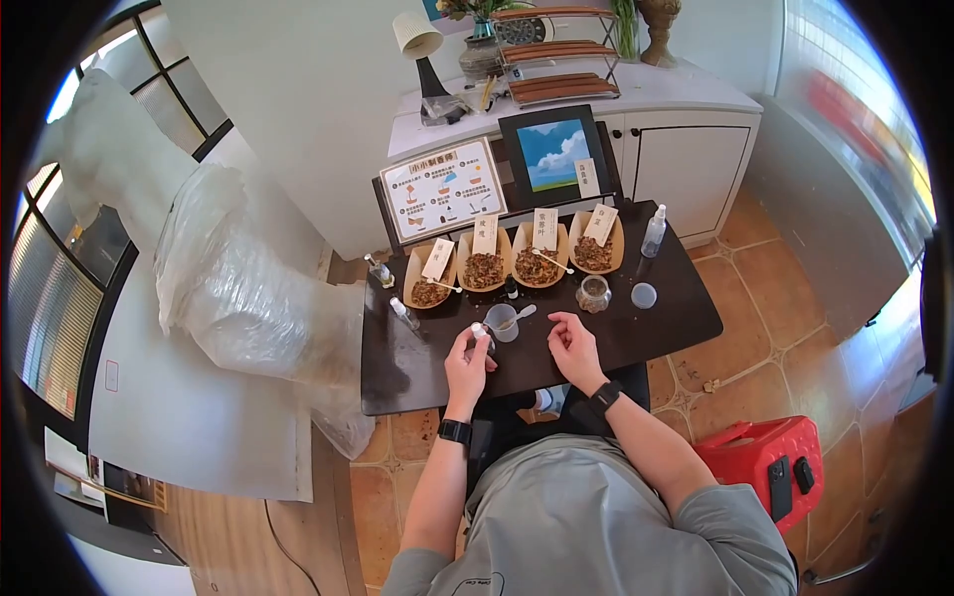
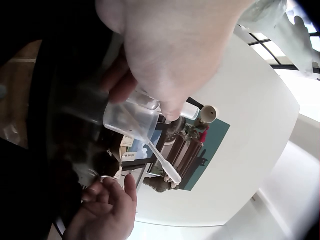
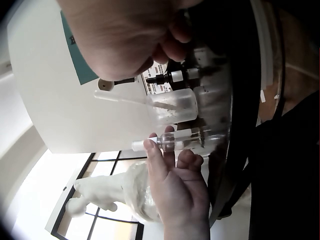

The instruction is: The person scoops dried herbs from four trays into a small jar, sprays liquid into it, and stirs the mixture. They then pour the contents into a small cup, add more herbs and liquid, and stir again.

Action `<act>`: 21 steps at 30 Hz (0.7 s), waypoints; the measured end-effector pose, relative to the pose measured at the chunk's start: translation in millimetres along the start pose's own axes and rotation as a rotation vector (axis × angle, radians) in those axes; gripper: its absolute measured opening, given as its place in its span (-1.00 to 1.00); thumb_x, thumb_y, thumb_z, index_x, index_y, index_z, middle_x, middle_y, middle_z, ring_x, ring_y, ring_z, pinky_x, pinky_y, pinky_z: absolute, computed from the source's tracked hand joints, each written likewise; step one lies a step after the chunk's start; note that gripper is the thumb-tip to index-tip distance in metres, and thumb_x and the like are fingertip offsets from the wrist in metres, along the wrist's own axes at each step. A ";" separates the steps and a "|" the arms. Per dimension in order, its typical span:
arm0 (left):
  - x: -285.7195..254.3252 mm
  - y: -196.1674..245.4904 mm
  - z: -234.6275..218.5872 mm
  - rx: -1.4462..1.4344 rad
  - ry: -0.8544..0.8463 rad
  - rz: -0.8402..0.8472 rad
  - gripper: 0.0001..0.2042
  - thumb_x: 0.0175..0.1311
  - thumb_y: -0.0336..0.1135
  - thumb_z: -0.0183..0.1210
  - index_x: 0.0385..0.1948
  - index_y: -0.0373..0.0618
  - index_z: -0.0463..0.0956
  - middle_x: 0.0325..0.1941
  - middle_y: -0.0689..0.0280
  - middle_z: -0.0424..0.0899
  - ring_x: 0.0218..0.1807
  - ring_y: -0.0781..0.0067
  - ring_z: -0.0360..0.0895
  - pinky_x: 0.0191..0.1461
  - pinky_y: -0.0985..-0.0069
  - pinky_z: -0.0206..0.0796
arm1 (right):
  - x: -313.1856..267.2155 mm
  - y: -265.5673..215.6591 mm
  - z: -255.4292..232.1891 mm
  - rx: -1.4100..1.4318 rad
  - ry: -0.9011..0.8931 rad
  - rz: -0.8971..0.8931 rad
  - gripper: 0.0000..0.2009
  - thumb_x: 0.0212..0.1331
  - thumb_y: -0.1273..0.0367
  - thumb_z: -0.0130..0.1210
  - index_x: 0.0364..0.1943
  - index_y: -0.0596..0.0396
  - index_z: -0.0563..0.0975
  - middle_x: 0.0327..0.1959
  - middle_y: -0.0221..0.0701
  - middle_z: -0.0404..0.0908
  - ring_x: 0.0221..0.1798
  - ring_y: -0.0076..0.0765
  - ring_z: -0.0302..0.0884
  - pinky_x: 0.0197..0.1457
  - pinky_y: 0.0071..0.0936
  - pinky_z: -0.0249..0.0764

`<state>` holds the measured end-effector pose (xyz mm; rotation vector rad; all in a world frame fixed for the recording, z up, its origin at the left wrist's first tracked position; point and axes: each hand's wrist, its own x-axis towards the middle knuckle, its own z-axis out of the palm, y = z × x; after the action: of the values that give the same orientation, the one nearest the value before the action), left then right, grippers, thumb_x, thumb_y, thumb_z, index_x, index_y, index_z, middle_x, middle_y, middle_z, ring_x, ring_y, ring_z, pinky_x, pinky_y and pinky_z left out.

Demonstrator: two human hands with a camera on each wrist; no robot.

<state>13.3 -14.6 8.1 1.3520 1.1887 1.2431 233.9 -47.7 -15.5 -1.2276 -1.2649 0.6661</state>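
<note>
My left hand (image 1: 465,368) holds a small clear bottle (image 3: 167,142) with a white top between thumb and fingers, at the front of the dark table. Just beyond it stands a translucent plastic cup (image 1: 503,326), with a white plastic stick with a broadened end (image 2: 167,167) leaning out over its rim. My right hand (image 1: 574,350) hovers right of the cup with its fingers loosely curled and nothing in them. Behind the cup is a small black-capped dropper bottle (image 3: 177,76). A round glass jar (image 1: 593,294) with brown contents sits beyond my right hand.
Paper trays (image 1: 484,268) of dried brown pieces with label cards line the table's back, before an instruction board (image 1: 444,189). A spray bottle (image 1: 653,234) and a small clear cup (image 1: 644,295) stand right; two small bottles, one of them capped white (image 1: 404,314), stand left. A plastic-wrapped statue (image 1: 229,278) is left.
</note>
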 end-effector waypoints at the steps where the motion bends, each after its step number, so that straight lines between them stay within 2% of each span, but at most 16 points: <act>1: 0.1 -1.5 0.7 -0.002 -0.002 0.000 -0.70 0.55 -0.26 0.23 0.18 -0.20 0.57 -0.29 0.36 0.73 -0.50 0.66 0.60 -0.42 0.64 0.44 | 0.0 0.5 -1.2 0.048 0.001 0.027 -0.65 0.28 0.57 0.14 0.15 0.16 0.53 -0.32 -0.45 0.61 -0.36 -0.56 0.57 -0.25 -0.54 0.52; 2: 0.3 -2.9 1.0 -0.020 0.003 0.010 -0.68 0.54 -0.25 0.25 0.18 -0.22 0.57 -0.36 0.36 0.72 -0.50 0.65 0.62 -0.42 0.63 0.46 | 1.3 3.6 -2.2 0.046 0.002 0.027 -0.65 0.28 0.57 0.14 0.15 0.16 0.53 -0.32 -0.45 0.61 -0.36 -0.56 0.57 -0.25 -0.54 0.52; 3: 0.7 -4.2 0.8 -0.039 0.010 0.021 -0.66 0.52 -0.23 0.27 0.18 -0.24 0.57 -0.42 0.35 0.71 -0.51 0.64 0.63 -0.42 0.62 0.47 | 4.2 7.7 -3.6 0.258 0.050 0.096 -0.67 0.31 0.56 0.12 0.16 0.15 0.53 -0.27 -0.45 0.60 -0.31 -0.57 0.57 -0.22 -0.56 0.52; 4: 0.7 -4.4 0.6 -0.040 0.011 0.021 -0.66 0.52 -0.23 0.27 0.18 -0.24 0.57 -0.42 0.35 0.71 -0.51 0.64 0.63 -0.42 0.62 0.47 | 7.4 8.7 -6.1 0.470 0.096 0.166 -0.68 0.35 0.56 0.09 0.16 0.15 0.53 -0.21 -0.45 0.59 -0.27 -0.58 0.58 -0.19 -0.57 0.52; 5: 0.6 -4.9 0.3 -0.030 0.008 0.018 -0.66 0.52 -0.24 0.27 0.18 -0.23 0.57 -0.41 0.35 0.72 -0.50 0.64 0.63 -0.42 0.62 0.48 | 10.0 9.8 -11.8 0.539 0.122 0.196 -0.71 0.40 0.53 0.05 0.17 0.15 0.52 -0.15 -0.42 0.57 -0.20 -0.54 0.59 -0.14 -0.58 0.53; 7: -0.4 -5.2 0.2 -0.021 0.005 0.012 -0.66 0.52 -0.24 0.27 0.19 -0.23 0.57 -0.41 0.35 0.72 -0.50 0.65 0.63 -0.41 0.62 0.49 | 13.2 11.6 -17.6 0.649 0.127 0.239 -0.72 0.42 0.52 0.05 0.17 0.16 0.52 -0.15 -0.42 0.57 -0.20 -0.53 0.60 -0.12 -0.56 0.55; 9: -0.6 -4.6 -0.2 -0.010 -0.014 -0.003 -0.71 0.55 -0.29 0.22 0.18 -0.21 0.56 -0.15 0.33 0.76 -0.47 0.65 0.62 -0.39 0.62 0.48 | 13.9 13.0 -19.3 0.758 0.135 0.282 -0.72 0.43 0.51 0.04 0.17 0.18 0.52 -0.16 -0.42 0.57 -0.19 -0.52 0.61 -0.09 -0.54 0.57; 12: -0.2 -7.4 -0.2 -0.023 -0.014 0.002 -0.70 0.55 -0.29 0.22 0.18 -0.22 0.56 -0.13 0.33 0.76 -0.46 0.65 0.62 -0.38 0.61 0.49 | 15.0 14.1 -15.9 0.668 0.150 0.324 -0.75 0.42 0.51 0.10 0.13 0.21 0.53 -0.24 -0.43 0.57 -0.23 -0.50 0.62 -0.10 -0.50 0.64; 13: 0.5 -7.2 0.1 -0.025 -0.013 0.005 -0.70 0.55 -0.29 0.22 0.18 -0.22 0.56 -0.13 0.33 0.76 -0.46 0.65 0.62 -0.38 0.61 0.49 | 14.2 13.4 -12.7 0.546 0.114 0.309 -0.78 0.41 0.50 0.13 0.08 0.21 0.55 -0.28 -0.46 0.57 -0.23 -0.53 0.62 -0.13 -0.50 0.64; 14: 0.5 -7.0 -0.2 -0.021 -0.009 0.008 -0.69 0.54 -0.28 0.24 0.18 -0.23 0.56 -0.24 0.34 0.75 -0.47 0.65 0.62 -0.37 0.61 0.50 | 12.0 11.3 -9.6 0.426 0.079 0.294 -0.81 0.41 0.48 0.17 0.03 0.21 0.58 -0.31 -0.49 0.56 -0.23 -0.55 0.62 -0.16 -0.51 0.63; 15: -0.1 -7.7 -1.0 -0.015 -0.005 0.008 -0.67 0.52 -0.28 0.27 0.19 -0.24 0.56 -0.34 0.35 0.74 -0.48 0.65 0.63 -0.37 0.61 0.51 | 11.1 17.2 -8.7 0.134 0.036 0.141 -0.86 0.32 0.50 0.21 -0.08 0.18 0.61 -0.35 -0.45 0.59 -0.24 -0.42 0.66 -0.16 -0.42 0.63; 16: -0.2 -6.9 -1.1 -0.014 -0.003 0.005 -0.67 0.52 -0.28 0.27 0.19 -0.24 0.56 -0.34 0.35 0.74 -0.48 0.65 0.63 -0.37 0.61 0.51 | 10.1 11.5 -9.7 0.134 0.034 0.143 -0.86 0.32 0.50 0.21 -0.08 0.18 0.61 -0.35 -0.45 0.59 -0.24 -0.42 0.66 -0.16 -0.42 0.63; 18: -1.4 -5.2 -0.6 -0.020 -0.020 0.003 -0.69 0.56 -0.28 0.21 0.19 -0.23 0.55 -0.11 0.32 0.75 -0.44 0.65 0.62 -0.38 0.61 0.49 | 4.2 -15.4 -16.6 -0.400 0.031 -0.155 -0.85 0.20 0.52 0.24 -0.15 0.14 0.63 -0.32 -0.33 0.62 -0.21 -0.18 0.68 -0.13 -0.29 0.62; 19: -2.0 -6.0 -0.9 -0.021 -0.019 -0.001 -0.69 0.56 -0.28 0.21 0.19 -0.23 0.55 -0.11 0.32 0.75 -0.44 0.65 0.62 -0.38 0.61 0.49 | 1.6 -22.6 -20.6 -0.445 0.010 -0.186 -0.83 0.13 0.53 0.25 -0.18 0.11 0.64 -0.26 -0.20 0.60 -0.12 0.03 0.63 -0.01 -0.17 0.60; 21: -1.5 -6.2 -0.9 -0.017 -0.026 0.003 -0.69 0.56 -0.29 0.21 0.19 -0.24 0.55 -0.15 0.33 0.75 -0.45 0.65 0.62 -0.38 0.61 0.49 | -4.8 -11.1 -27.5 -0.506 -0.005 -0.199 -0.85 0.13 0.51 0.27 -0.20 0.11 0.64 -0.24 -0.20 0.58 -0.08 0.04 0.61 0.03 -0.15 0.58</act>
<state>12.0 -15.4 1.9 1.3540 1.1561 1.2317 255.9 -63.7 -2.8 -1.4764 -1.5934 0.2047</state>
